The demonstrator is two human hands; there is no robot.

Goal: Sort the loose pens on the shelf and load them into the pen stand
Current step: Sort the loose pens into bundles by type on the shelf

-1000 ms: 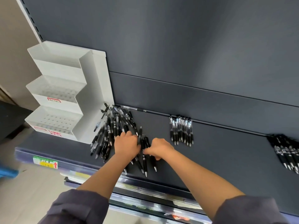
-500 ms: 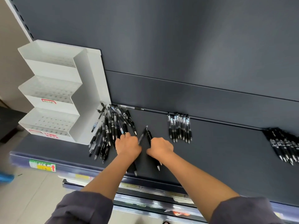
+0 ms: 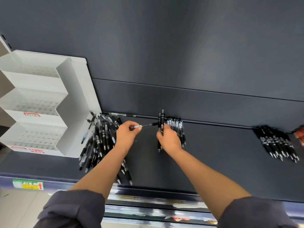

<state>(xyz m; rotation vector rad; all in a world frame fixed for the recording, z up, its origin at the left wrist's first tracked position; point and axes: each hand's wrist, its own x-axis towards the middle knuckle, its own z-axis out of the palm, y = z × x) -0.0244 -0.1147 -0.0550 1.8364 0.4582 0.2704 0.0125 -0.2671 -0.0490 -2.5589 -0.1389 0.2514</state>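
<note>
A white three-tier pen stand (image 3: 41, 104) stands at the left end of the dark shelf (image 3: 222, 153), its hole rows bare. Beside it lies a loose heap of black and clear pens (image 3: 98, 139). My left hand (image 3: 126, 136) pinches one clear pen (image 3: 144, 125) that points right, above the shelf. My right hand (image 3: 168, 139) grips two black pens (image 3: 161, 122) upright, just left of a small sorted row of clear pens (image 3: 176, 127).
A sorted bunch of black pens (image 3: 278, 143) lies at the far right, with a red object (image 3: 299, 134) at the frame edge. The shelf's front lip carries a green and yellow price tag (image 3: 28, 185). A lower shelf shows below.
Both hands rose from the heap and moved apart. The left one lifted a clear pen; the right one carried black pens rightward toward the clear-pen row. The view shifted right.
</note>
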